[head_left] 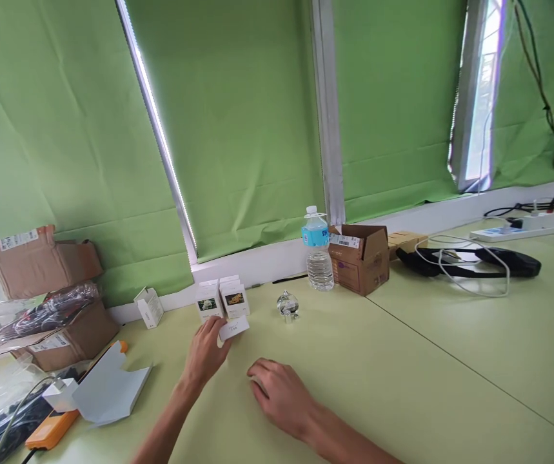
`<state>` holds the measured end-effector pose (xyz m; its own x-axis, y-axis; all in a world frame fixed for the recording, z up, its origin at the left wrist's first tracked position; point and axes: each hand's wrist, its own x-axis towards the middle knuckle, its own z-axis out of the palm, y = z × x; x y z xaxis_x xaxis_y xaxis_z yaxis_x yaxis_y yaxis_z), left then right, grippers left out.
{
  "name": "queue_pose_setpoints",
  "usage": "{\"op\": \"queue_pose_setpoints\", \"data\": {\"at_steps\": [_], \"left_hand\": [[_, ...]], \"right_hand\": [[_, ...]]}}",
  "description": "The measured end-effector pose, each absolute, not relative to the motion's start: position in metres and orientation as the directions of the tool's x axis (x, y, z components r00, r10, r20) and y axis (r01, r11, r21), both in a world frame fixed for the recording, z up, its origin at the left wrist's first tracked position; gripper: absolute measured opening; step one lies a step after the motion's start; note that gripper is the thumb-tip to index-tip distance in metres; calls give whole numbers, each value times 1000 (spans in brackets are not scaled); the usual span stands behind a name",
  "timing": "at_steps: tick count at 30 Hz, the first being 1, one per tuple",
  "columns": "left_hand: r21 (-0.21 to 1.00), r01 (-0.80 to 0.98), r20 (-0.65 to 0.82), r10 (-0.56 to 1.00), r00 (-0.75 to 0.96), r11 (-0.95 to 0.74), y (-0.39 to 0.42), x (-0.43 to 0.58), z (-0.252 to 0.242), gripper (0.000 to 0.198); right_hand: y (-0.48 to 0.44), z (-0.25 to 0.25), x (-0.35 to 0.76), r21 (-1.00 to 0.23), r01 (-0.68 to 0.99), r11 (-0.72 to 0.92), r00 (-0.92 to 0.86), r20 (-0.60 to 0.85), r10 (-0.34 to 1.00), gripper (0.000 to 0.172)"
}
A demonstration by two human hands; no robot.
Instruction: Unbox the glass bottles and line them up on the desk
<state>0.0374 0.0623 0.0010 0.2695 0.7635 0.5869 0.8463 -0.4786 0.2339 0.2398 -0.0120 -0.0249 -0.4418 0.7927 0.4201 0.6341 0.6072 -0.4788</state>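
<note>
At far left, a cardboard box [44, 263] sits above a plastic bag [47, 312], and an orange tool [51, 430] lies beside a white carton [109, 386], its loose flap easily caught by a passing wrist. A small box [149, 308] stands apart on the table [378, 367]. The left hand [204, 354] has its fingers [213, 332] together against a white packet [234, 328]; whether they grip it, I cannot tell. Just behind stand printed boxes [235, 299], light and narrow, so a hard push on the packet could topple them. The right hand [281, 396] rests nearby, its fingers [262, 374] loosely curled and apart from the packet. Farther right, a glass ornament [287, 306] could roll or chip if swept by a careless arm, and a tall water bottle [318, 251] could tip if knocked. Beyond it sit a carton [360, 259], a black strap [465, 262], and a power strip [513, 229].
</note>
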Motion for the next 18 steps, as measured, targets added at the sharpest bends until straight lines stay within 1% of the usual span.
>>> {"op": "queue_pose_setpoints", "data": {"at_steps": [3,4,5,6,8,10,12,13,14,18], "left_hand": [[304,843,570,794,212,-443,24,52,3,21],[355,829,555,811,186,-432,11,57,4,22],[506,763,508,854,114,-403,-2,62,5,23],[628,684,451,890,67,-370,-13,66,5,25],[799,510,344,938,46,-318,-32,70,4,30],[908,325,239,964,120,-265,-45,68,1,39],[963,182,154,959,240,-200,-53,61,-2,60],[974,147,125,946,299,-175,-55,57,-3,70],[978,136,104,931,351,-161,-57,52,-3,75],[972,143,94,871,483,-184,-57,38,0,66]], "right_hand": [[-10,-19,245,-596,629,499,-299,407,863,29],[-10,-16,247,-636,608,475,-265,402,877,32],[-11,-13,248,-675,577,460,-241,398,885,37],[-12,-11,249,-713,532,456,-234,394,889,40],[-15,-5,248,-774,418,477,-287,386,877,41],[-20,-1,245,-817,299,493,-383,371,846,44],[-25,2,242,-847,223,482,-439,355,826,51],[-27,3,241,-859,204,470,-445,347,826,52],[-28,4,240,-870,190,456,-447,336,829,53],[-28,2,239,-908,183,376,-482,250,840,53]]}}
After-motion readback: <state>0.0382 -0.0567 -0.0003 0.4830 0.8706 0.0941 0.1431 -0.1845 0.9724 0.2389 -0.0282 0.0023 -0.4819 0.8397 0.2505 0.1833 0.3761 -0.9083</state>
